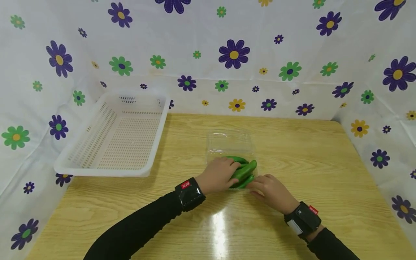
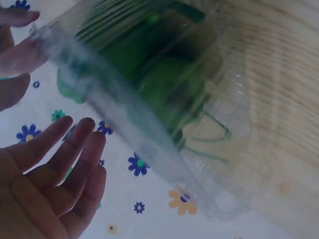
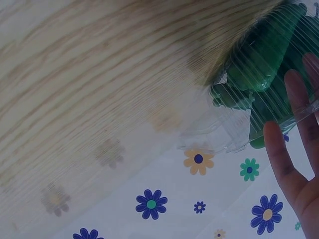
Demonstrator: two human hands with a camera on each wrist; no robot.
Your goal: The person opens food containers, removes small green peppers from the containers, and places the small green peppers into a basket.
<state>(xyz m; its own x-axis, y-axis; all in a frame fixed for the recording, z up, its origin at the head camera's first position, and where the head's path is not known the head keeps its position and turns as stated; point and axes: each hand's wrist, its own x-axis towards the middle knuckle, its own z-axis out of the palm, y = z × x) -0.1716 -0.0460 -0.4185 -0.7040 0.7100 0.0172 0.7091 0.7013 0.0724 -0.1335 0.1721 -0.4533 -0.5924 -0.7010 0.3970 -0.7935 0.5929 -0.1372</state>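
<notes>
A clear plastic clamshell box (image 1: pixel 227 146) stands in the middle of the table, its lid folded back. Several green peppers (image 1: pixel 245 171) lie in its near half, one tilted up over the others. My left hand (image 1: pixel 218 175) rests over the peppers from the left. Seen in the left wrist view, its fingers (image 2: pixel 65 164) are spread and loosely extended beside the box wall. At the box's right near corner, the thumb and fingers of my right hand (image 1: pixel 273 193) hold the rim. The right wrist view shows the peppers (image 3: pixel 264 55) through the ribbed plastic, with fingers (image 3: pixel 276 147) alongside.
A white perforated plastic basket (image 1: pixel 104 171) stands at the back left of the wooden table (image 1: pixel 292 151). Flower-printed white cloth (image 1: pixel 201 43) hangs behind the table and along both sides. A bright reflection shows on the tabletop in front of the box.
</notes>
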